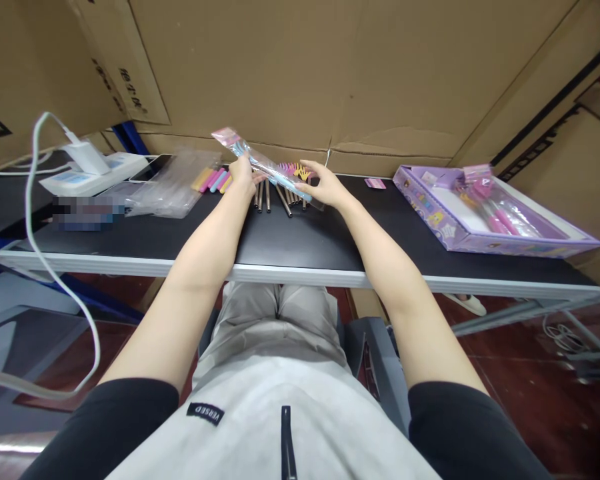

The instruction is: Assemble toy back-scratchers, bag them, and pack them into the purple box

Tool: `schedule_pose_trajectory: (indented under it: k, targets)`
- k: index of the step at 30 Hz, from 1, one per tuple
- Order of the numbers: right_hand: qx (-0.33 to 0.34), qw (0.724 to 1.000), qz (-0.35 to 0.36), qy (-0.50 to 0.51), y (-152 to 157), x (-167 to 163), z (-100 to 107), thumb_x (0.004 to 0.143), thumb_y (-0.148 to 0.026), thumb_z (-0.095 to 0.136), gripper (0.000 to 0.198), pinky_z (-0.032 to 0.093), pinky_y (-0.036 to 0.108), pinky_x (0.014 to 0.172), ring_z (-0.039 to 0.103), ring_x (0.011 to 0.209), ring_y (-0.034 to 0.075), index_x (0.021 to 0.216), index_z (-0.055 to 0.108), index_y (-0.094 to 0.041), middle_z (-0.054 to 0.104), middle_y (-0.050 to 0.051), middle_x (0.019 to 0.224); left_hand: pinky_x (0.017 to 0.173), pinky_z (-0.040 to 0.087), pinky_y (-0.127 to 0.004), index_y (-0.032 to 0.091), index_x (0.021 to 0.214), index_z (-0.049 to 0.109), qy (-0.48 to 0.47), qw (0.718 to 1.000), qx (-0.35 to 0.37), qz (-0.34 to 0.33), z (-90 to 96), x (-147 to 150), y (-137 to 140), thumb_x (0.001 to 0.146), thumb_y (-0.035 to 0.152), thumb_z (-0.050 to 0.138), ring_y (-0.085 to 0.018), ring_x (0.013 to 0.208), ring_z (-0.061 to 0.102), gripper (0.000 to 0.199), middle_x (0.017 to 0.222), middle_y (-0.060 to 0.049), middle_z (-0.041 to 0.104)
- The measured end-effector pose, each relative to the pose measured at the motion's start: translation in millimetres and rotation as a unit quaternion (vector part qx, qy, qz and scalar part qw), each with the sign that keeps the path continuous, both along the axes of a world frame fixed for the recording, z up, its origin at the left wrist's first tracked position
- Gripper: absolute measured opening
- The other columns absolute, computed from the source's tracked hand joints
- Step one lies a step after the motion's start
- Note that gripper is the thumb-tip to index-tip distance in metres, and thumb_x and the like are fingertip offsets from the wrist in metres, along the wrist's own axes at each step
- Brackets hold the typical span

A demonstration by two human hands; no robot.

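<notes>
A light blue back scratcher in a clear plastic bag (pixel 273 171) with a pink header card slants between my two hands above the black tabletop. My left hand (pixel 243 175) is closed on the bag near its upper left part. At the lower right end my right hand (pixel 326 185) pinches it between thumb and fingers. Under and behind the bag lie several metal rods (pixel 283 200) and small yellow and purple hand-shaped heads (pixel 303 173). Just left of my left hand are several coloured handles (pixel 215 180) in orange, pink, blue and yellow.
Clear plastic bags (pixel 173 183) lie in a pile at the left, near a white power strip (pixel 115 170) with a plugged-in charger and cable. A purple box (pixel 430 210) holding bagged pink items stands at the right. A small pink card (pixel 375 183) lies beside it. Cardboard walls the table's back.
</notes>
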State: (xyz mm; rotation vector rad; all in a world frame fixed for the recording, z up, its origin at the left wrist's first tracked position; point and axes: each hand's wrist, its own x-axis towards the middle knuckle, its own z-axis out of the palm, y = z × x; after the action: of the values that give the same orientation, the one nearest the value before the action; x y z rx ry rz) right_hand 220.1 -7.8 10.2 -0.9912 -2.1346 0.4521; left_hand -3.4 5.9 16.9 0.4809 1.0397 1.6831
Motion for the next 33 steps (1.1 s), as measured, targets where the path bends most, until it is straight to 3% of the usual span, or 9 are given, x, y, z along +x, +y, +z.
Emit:
schedule_pose_trajectory:
  k: [5,10,18,22,26,30,33]
  targets:
    - [0.016,0.997,0.013,-0.072,-9.9,-11.6,-0.7,0.078,-0.038,0.084,0.069,0.043,0.054,0.115,0.062,0.127,0.034,0.143,0.067,-0.021,0.069,0.015,0.136,0.069,0.065,-0.03,0.021,0.114,0.066,0.017,1.0,-0.01,-0.012,-1.3,16.1,-2.7,0.097,0.031,0.061,-0.024,0.079,0.077,0.02,0.082,-0.007,0.073]
    - [0.006,0.999,0.023,-0.028,-10.9,-10.2,2.8,0.08,-0.026,0.079,0.05,0.045,0.046,0.113,0.067,0.117,0.028,0.13,0.076,-0.021,0.077,0.006,0.116,0.076,0.064,-0.03,0.021,0.111,0.065,0.02,0.999,-0.006,-0.049,3.4,26.3,-12.4,0.1,0.028,0.055,-0.024,0.087,0.078,0.017,0.088,-0.009,0.076]
    - [0.071,0.994,-0.052,-0.068,-5.3,5.8,12.2,0.094,-0.031,0.07,0.04,0.048,0.048,0.111,0.067,0.115,0.031,0.132,0.075,-0.019,0.072,0.014,0.116,0.085,0.062,-0.045,0.022,0.107,0.069,0.052,0.993,-0.023,-0.1,7.9,28.1,-22.1,0.095,0.046,0.063,-0.037,0.105,0.077,0.027,0.102,-0.016,0.076]
    - [0.154,0.975,-0.116,-0.108,-1.2,28.3,32.5,0.101,-0.035,0.061,0.044,0.051,0.05,0.109,0.066,0.115,0.032,0.141,0.069,-0.019,0.068,0.015,0.116,0.081,0.063,-0.044,0.022,0.1,0.067,0.069,0.994,-0.035,-0.072,7.7,27.7,-20.2,0.095,0.041,0.062,-0.035,0.099,0.078,0.021,0.1,-0.015,0.076]
    - [0.22,0.948,-0.196,-0.117,-14.7,59.4,67.8,0.105,-0.029,0.055,0.046,0.053,0.046,0.104,0.067,0.112,0.028,0.148,0.064,-0.018,0.067,0.016,0.121,0.073,0.063,-0.036,0.021,0.092,0.063,0.093,0.994,-0.026,-0.056,5.8,27.5,-17.4,0.098,0.033,0.055,-0.028,0.088,0.078,0.015,0.095,-0.011,0.076]
    - [0.19,0.916,-0.332,-0.124,-50.7,99.2,98.6,0.099,-0.012,0.062,0.049,0.049,0.035,0.103,0.067,0.114,0.024,0.147,0.067,-0.014,0.068,0.021,0.127,0.067,0.061,-0.03,0.021,0.083,0.06,0.116,0.992,-0.016,-0.051,7.3,28.8,-19.9,0.097,0.026,0.051,-0.023,0.078,0.077,0.017,0.092,-0.01,0.076]
    - [0.159,0.878,-0.433,-0.125,-70.7,146.4,106.3,0.096,-0.011,0.067,0.05,0.048,0.034,0.101,0.069,0.117,0.024,0.145,0.068,-0.015,0.069,0.023,0.129,0.066,0.061,-0.029,0.021,0.079,0.058,0.131,0.99,-0.013,-0.052,9.3,30.3,-22.8,0.096,0.022,0.051,-0.021,0.074,0.076,0.018,0.09,-0.009,0.076]
